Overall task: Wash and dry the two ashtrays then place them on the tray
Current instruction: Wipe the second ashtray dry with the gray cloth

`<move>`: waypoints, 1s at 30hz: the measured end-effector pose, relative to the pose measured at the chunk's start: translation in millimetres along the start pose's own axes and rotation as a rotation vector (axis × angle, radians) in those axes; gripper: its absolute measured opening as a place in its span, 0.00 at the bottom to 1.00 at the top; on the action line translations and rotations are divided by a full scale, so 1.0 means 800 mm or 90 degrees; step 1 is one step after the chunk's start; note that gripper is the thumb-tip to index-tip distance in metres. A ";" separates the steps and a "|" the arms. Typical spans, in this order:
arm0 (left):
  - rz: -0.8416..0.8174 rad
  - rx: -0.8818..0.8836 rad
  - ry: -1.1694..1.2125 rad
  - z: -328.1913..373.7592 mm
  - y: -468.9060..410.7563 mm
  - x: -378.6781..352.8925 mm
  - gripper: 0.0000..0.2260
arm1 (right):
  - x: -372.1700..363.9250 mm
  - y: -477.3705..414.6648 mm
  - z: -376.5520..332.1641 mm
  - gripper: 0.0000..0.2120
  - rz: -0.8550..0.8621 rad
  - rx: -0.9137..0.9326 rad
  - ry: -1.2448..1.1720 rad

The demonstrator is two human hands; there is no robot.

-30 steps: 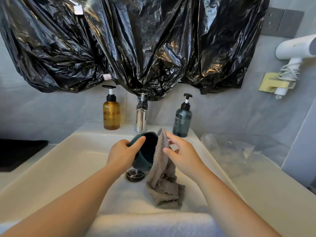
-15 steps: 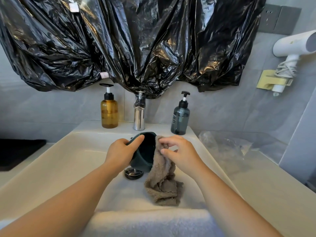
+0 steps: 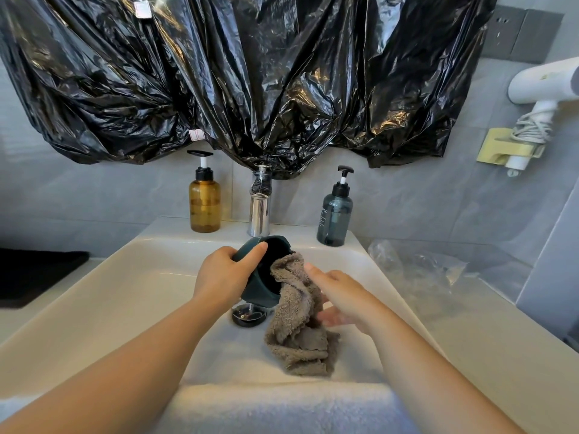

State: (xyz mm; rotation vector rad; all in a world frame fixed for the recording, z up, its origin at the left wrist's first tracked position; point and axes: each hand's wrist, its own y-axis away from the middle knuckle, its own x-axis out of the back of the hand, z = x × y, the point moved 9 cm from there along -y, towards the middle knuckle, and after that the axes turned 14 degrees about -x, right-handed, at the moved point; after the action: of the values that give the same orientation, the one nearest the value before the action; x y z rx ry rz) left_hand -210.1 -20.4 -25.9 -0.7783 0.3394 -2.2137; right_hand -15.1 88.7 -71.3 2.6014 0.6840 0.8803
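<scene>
**Fig.** Drying step. L hand [image 3: 224, 278] grip curls round dark-green ashtray [image 3: 261, 294], held tilted with its mouth to the R, above the middle of the sink [image 3: 125, 292] and just over the drain plug [image 3: 249, 314]. R hand [image 3: 343, 294] grip pinches grey cloth [image 3: 294, 311], top end tucked into the bowl. Prob. best: turn ashtray against cloth, inside first, then rim, keeping low over basin. At back rim: tap [image 3: 259, 211], amber bottle [image 3: 204, 202], blue bottle [image 3: 334, 217]; tap is close behind ashtray. Plastic bag [image 3: 416, 270] on worktop, R edge. 2nd ashtray not seen.
</scene>
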 end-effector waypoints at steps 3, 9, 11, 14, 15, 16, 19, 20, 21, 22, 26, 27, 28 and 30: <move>-0.004 -0.015 -0.001 0.003 0.000 -0.001 0.23 | -0.013 -0.003 -0.007 0.20 -0.080 0.037 -0.115; -0.048 -0.057 -0.019 0.013 0.004 -0.010 0.20 | 0.028 0.022 -0.049 0.04 0.140 0.316 -0.148; -0.042 -0.064 -0.019 0.016 0.005 -0.009 0.20 | 0.019 0.023 -0.049 0.10 0.142 0.299 -0.096; -0.027 -0.067 -0.025 0.018 0.004 -0.004 0.20 | 0.008 0.018 -0.041 0.27 0.101 0.236 -0.076; -0.022 -0.067 -0.026 0.019 0.005 -0.003 0.20 | 0.008 0.018 -0.040 0.31 0.094 0.234 -0.085; -0.018 -0.066 -0.027 0.018 0.004 -0.003 0.20 | 0.009 0.018 -0.041 0.33 0.093 0.236 -0.097; -0.019 -0.069 -0.024 0.018 0.003 -0.004 0.20 | 0.015 0.015 -0.041 0.33 0.114 0.248 -0.154; -0.022 -0.072 -0.025 0.018 0.003 -0.005 0.20 | 0.015 0.014 -0.040 0.32 0.123 0.250 -0.158; -0.026 -0.077 -0.025 0.018 0.003 -0.006 0.20 | 0.014 0.013 -0.040 0.31 0.132 0.253 -0.150; -0.029 -0.082 -0.023 0.019 0.003 -0.008 0.20 | 0.013 0.010 -0.039 0.28 0.143 0.252 -0.132; -0.037 -0.115 -0.005 0.028 0.006 -0.011 0.20 | 0.005 0.002 -0.035 0.15 0.147 0.241 -0.083; -0.038 -0.123 -0.007 0.030 0.007 -0.011 0.20 | 0.002 -0.001 -0.034 0.16 0.139 0.235 -0.072; -0.039 -0.129 -0.009 0.031 0.007 -0.011 0.20 | -0.001 -0.003 -0.032 0.17 0.129 0.225 -0.059; -0.037 -0.138 -0.004 0.034 0.007 -0.010 0.19 | -0.006 -0.007 -0.029 0.18 0.108 0.204 -0.049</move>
State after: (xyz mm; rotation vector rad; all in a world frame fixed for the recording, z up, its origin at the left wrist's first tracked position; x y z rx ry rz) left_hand -185.6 -18.7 -11.1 -0.9200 0.5668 -2.2526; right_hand -35.1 93.9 -58.1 2.9980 0.6357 0.7665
